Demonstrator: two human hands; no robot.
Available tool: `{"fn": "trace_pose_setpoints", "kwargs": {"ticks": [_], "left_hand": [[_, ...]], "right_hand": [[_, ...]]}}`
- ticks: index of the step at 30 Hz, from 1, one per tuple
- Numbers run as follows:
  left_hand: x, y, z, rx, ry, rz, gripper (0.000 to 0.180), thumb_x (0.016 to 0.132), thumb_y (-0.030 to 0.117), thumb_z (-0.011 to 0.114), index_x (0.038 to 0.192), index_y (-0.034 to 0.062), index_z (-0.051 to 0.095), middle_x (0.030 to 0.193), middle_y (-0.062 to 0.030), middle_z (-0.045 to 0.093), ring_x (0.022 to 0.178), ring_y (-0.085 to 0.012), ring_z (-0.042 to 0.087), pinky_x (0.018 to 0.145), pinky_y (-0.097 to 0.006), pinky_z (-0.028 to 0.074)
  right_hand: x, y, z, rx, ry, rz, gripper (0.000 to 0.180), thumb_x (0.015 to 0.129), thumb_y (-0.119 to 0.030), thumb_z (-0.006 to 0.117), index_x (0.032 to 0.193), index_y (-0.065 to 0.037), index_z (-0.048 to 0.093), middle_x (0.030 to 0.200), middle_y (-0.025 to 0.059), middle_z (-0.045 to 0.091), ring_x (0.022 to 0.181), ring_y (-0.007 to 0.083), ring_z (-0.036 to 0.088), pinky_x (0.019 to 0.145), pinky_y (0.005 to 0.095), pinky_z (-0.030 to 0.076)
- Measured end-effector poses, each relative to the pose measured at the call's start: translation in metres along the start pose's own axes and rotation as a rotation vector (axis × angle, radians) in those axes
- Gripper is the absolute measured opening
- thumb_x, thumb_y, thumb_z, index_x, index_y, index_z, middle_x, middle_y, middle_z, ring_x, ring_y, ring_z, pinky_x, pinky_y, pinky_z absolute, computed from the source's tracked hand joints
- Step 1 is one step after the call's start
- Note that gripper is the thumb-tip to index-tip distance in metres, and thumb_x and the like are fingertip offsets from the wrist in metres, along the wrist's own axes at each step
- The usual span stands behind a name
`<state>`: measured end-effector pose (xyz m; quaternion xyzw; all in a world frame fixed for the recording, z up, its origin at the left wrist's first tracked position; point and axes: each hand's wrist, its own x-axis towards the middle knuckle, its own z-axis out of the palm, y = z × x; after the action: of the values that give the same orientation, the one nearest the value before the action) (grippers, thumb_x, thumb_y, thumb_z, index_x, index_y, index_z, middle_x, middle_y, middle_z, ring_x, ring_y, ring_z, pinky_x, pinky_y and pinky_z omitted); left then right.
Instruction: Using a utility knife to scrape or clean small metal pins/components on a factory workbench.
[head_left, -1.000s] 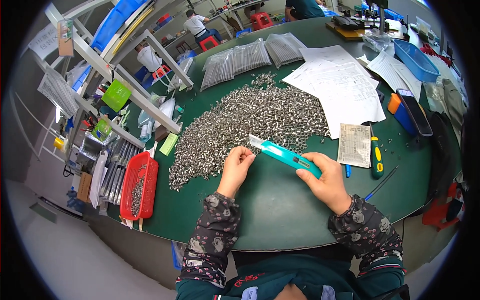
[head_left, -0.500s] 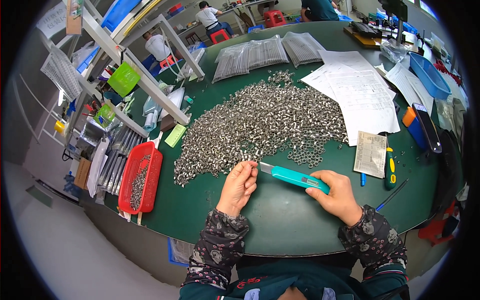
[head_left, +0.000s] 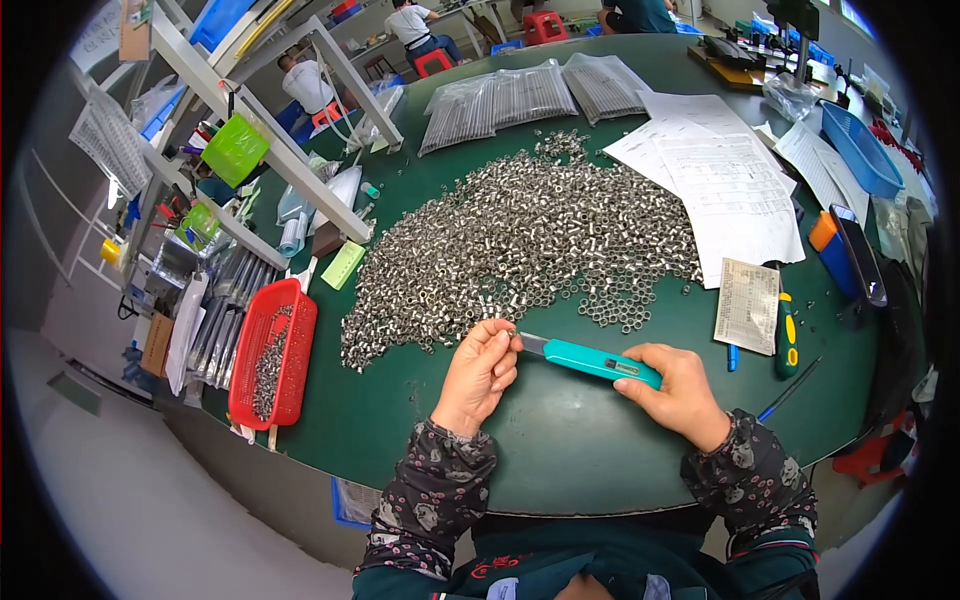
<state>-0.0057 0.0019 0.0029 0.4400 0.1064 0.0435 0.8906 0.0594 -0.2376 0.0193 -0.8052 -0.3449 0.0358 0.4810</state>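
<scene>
My right hand (head_left: pixel 675 390) is closed around a teal utility knife (head_left: pixel 600 361). Its bare blade (head_left: pixel 533 344) points left and reaches the fingertips of my left hand (head_left: pixel 480 375). The left thumb and index finger pinch a small metal ring (head_left: pixel 513 335), mostly hidden by the fingers, with the blade tip at or against it. Just beyond both hands spreads a large heap of small shiny metal rings (head_left: pixel 520 230) on the green table (head_left: pixel 560 450). Some rings lie flat in a single layer at the heap's near right edge.
A red plastic basket (head_left: pixel 308 345) holding more rings stands at the left edge. Bagged metal tubes (head_left: pixel 530 98) lie behind the heap. Papers (head_left: pixel 730 190), a printed card (head_left: pixel 748 305), a green-yellow handled tool (head_left: pixel 787 335) and a phone (head_left: pixel 857 258) are on the right.
The knife blade has come slightly closer to the ring in my left fingertips. Both hands keep their grips, and the whole view has shifted a little.
</scene>
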Motion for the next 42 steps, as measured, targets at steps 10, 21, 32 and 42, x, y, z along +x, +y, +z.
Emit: {"fn": "trace_pose_setpoints", "kwargs": {"ticks": [10, 21, 32, 42], "left_hand": [[-0.001, -0.002, 0.004, 0.198, 0.0, 0.09, 0.009, 0.088, 0.01, 0.047, 0.094, 0.004, 0.05, 0.081, -0.0023, 0.052, 0.048, -0.0027, 0.034, 0.037, -0.015, 0.026], [-0.004, 0.002, 0.005, 0.206, 0.013, 0.057, 0.009, 0.087, 0.009, 0.048, 0.092, 0.0035, 0.052, 0.072, -0.002, 0.052, 0.047, -0.0013, 0.033, 0.037, -0.015, 0.025], [-0.003, 0.003, 0.006, 0.121, 0.037, 0.044, 0.01, 0.089, 0.011, 0.044, 0.094, 0.0041, 0.05, 0.079, -0.0051, 0.053, 0.049, -0.0029, 0.036, 0.038, -0.015, 0.029], [-0.001, 0.0, 0.002, 0.172, 0.051, 0.084, 0.015, 0.085, 0.005, 0.049, 0.1, 0.0029, 0.051, 0.081, -0.0041, 0.053, 0.055, -0.0042, 0.039, 0.043, -0.016, 0.032]], "right_hand": [[0.001, -0.003, -0.005, 0.108, -0.137, 0.136, 0.027, 0.073, -0.022, 0.063, 0.087, 0.0, 0.06, 0.068, 0.0141, 0.059, 0.059, 0.0187, 0.055, 0.057, 0.0287, 0.043], [-0.004, -0.011, 0.0, -0.189, 0.159, -0.151, 0.025, 0.068, -0.02, 0.067, 0.085, -0.004, 0.059, 0.065, 0.0106, 0.053, 0.056, 0.0277, 0.053, 0.05, 0.035, 0.041], [0.0, -0.003, -0.002, -0.176, 0.205, -0.173, 0.024, 0.069, -0.019, 0.066, 0.086, -0.004, 0.058, 0.067, 0.0106, 0.054, 0.056, 0.0285, 0.053, 0.049, 0.035, 0.041], [0.001, 0.0, -0.001, -0.004, 0.009, 0.057, 0.026, 0.071, -0.025, 0.064, 0.087, -0.004, 0.061, 0.074, 0.013, 0.059, 0.065, 0.0293, 0.057, 0.058, 0.0358, 0.044]]}}
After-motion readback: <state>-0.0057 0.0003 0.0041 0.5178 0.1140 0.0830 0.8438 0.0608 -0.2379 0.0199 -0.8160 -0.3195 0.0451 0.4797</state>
